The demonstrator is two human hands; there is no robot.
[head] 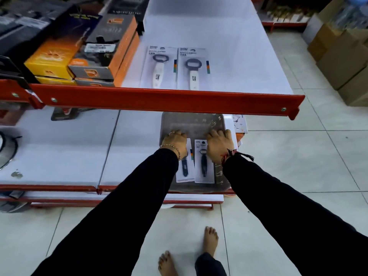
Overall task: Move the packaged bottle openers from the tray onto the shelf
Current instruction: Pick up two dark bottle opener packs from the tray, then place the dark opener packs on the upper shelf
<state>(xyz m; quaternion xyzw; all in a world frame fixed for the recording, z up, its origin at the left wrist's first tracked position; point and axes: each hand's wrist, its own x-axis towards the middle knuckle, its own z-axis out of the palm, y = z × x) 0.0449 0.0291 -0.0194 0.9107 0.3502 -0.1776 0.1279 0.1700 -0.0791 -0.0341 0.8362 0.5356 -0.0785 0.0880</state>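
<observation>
A grey metal tray (194,123) sits on the lower shelf under the red shelf rail. Two packaged bottle openers with dark handles lie in it side by side: the left pack (185,170) and the right pack (203,166). My left hand (175,143) rests on the top of the left pack, fingers curled over its upper edge. My right hand (219,145) lies the same way on the right pack. On the upper white shelf (229,62) two packs with white handles lie flat: one (159,67) on the left, another (192,69) beside it.
Orange, yellow and black boxes (95,54) are stacked at the left of the upper shelf. The red rail (167,99) overhangs the tray's far half. Cardboard boxes (342,58) stand on the tiled floor at right. My bare feet (210,241) are below.
</observation>
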